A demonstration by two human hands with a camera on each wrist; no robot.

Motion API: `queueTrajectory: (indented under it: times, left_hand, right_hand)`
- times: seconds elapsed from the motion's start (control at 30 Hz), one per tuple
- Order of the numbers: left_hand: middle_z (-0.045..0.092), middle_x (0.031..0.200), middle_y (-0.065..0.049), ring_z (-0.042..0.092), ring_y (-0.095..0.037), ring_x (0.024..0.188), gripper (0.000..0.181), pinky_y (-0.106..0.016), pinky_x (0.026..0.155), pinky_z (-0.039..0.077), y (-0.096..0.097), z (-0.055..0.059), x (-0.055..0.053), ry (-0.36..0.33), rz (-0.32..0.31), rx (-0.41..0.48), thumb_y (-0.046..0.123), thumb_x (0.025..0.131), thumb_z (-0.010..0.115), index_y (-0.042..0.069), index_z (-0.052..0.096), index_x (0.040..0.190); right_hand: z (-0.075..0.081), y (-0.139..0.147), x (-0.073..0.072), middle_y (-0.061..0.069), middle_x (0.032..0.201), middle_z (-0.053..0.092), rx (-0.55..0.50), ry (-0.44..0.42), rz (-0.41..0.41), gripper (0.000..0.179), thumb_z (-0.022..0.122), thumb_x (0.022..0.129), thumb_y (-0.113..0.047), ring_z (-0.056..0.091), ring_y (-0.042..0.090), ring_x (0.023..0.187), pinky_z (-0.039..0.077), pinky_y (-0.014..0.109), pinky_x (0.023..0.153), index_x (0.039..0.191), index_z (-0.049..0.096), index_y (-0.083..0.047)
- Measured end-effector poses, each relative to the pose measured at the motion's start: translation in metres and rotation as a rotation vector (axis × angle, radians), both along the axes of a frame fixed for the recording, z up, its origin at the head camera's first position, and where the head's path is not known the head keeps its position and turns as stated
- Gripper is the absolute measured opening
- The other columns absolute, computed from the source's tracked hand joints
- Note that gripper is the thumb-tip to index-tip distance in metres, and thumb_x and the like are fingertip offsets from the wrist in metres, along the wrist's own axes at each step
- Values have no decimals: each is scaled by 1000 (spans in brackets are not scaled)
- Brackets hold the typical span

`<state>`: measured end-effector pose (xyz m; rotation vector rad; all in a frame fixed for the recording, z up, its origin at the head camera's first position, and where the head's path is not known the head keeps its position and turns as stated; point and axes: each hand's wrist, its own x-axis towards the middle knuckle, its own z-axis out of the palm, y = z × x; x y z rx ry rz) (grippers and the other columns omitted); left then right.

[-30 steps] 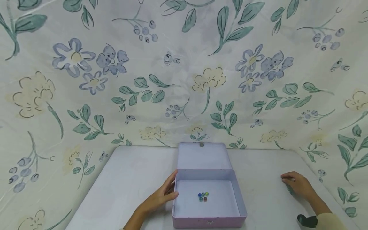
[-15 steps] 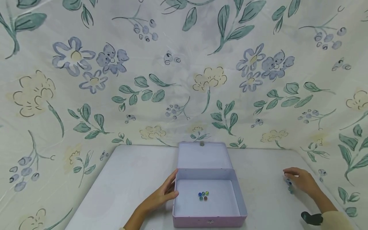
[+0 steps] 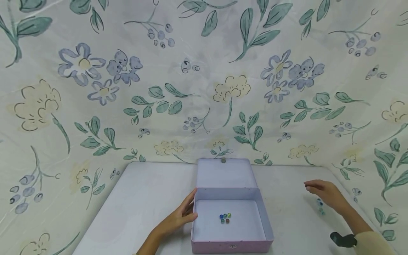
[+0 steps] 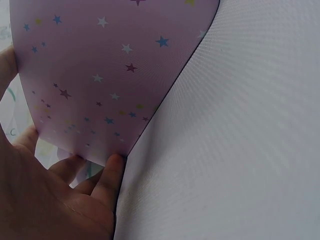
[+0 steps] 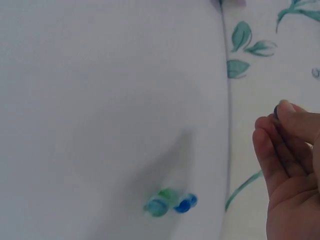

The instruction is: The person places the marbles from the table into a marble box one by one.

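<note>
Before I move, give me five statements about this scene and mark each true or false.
1. The pale lilac lid of the pink-lilac rectangular box is open. True.
2. Five small, round, glassy marbles lie inside the box. True.
3. The right hand holds a partly hidden dark blue marble. True.
4. Nothing touches the box's left side. False: the left hand does.
5. Every marble outside the right hand is in the box. False: several blue and green marbles lie on the white table.
</note>
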<state>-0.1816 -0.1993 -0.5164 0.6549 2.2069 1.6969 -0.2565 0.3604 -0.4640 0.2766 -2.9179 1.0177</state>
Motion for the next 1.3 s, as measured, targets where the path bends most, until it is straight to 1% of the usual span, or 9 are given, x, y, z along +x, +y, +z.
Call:
queueTrajectory:
  times: [0.1,0.2,0.23,0.37,0.6,0.7,0.93,1.13,1.3]
  left_hand:
    - [0,168,-18,15,-56,148,82,-62,119,23,0,0,0,0,-1,1,24,102,54,25,0,162]
    - [0,168,-18,15,-56,148,81,-62,119,23,0,0,0,2,-3,2,20,102,53,25,-1,162]
    - [-1,168,-19,15,-56,148,81,-63,119,23,0,0,0,4,-5,3,20,102,53,25,-1,162]
    - [-1,168,-19,15,-57,148,82,-63,119,23,1,0,1,4,-6,0,21,102,54,24,-1,162]
    - [-1,168,-19,13,-58,147,82,-65,119,22,0,1,2,-4,0,6,21,102,54,24,-1,162]
    - [-2,168,-20,13,-59,147,82,-65,119,21,0,1,2,-3,-2,4,22,102,54,24,-1,162]
    - [-3,168,-21,10,-59,148,82,-65,119,20,1,0,1,-5,-10,4,24,102,53,27,-2,162]
    - [-2,168,-21,11,-59,148,81,-65,119,20,0,1,1,-4,-4,5,23,102,54,29,-1,162]
    - [-2,168,-21,12,-58,148,82,-65,119,21,1,1,1,-7,-7,3,24,102,54,28,-2,162]
  right_hand:
    - [7,-10,-1,17,120,71,-8,15,24,35,65,98,-23,70,27,105,59,23,81,125,67,-1]
    - [14,-21,1,15,119,71,-19,43,53,34,66,97,-24,71,18,102,57,17,80,124,68,-3]
    - [17,-25,1,15,118,71,-24,53,65,33,66,97,-24,71,19,102,57,17,80,123,68,-2]
    - [23,-37,1,16,116,72,-66,68,123,33,67,97,-23,70,7,97,58,20,81,121,69,-1]
    - [31,-58,-2,18,117,71,-138,51,228,29,66,97,-21,69,1,98,59,21,84,120,69,-4]
    - [35,-66,-1,16,116,71,-150,52,277,27,66,97,-20,69,1,98,58,20,84,119,70,-5]
    - [41,-84,0,8,115,73,-121,49,356,26,65,97,-22,67,-1,100,54,13,84,119,70,-10]
    - [47,-102,-2,6,110,73,-105,65,418,25,65,98,-21,68,0,97,56,16,84,118,71,-9]
    - [50,-118,-1,4,109,73,-126,34,454,25,65,97,-23,69,3,97,57,19,85,119,71,-10]
